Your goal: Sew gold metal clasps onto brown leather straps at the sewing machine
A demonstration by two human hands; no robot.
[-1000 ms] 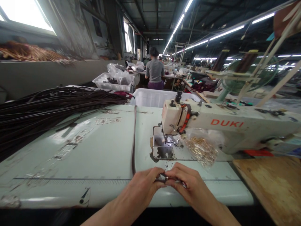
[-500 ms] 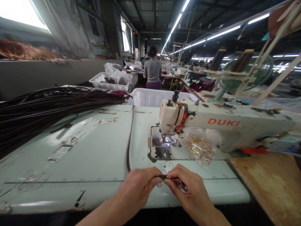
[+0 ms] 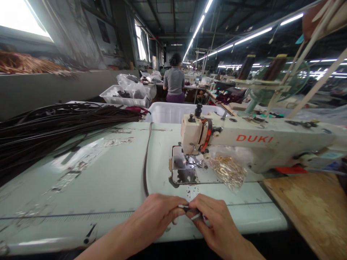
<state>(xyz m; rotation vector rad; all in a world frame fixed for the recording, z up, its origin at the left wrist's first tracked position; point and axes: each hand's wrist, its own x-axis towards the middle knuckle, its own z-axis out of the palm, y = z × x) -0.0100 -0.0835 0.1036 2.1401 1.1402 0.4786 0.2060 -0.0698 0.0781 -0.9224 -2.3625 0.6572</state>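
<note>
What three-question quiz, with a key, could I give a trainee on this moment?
1. True or false: the right hand is spread flat.
2. Which lies at the base of the sewing machine: A, scissors; B, a clear bag of gold-coloured pieces; C, a hammer?
3. Fill in: a narrow dark strap runs over the table toward the ____ hand.

Key: 1. False, it pinches a small piece. 2. B. 3. Left hand.

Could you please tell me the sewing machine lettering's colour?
The lettering is orange-red; it shows best in the head view.
</note>
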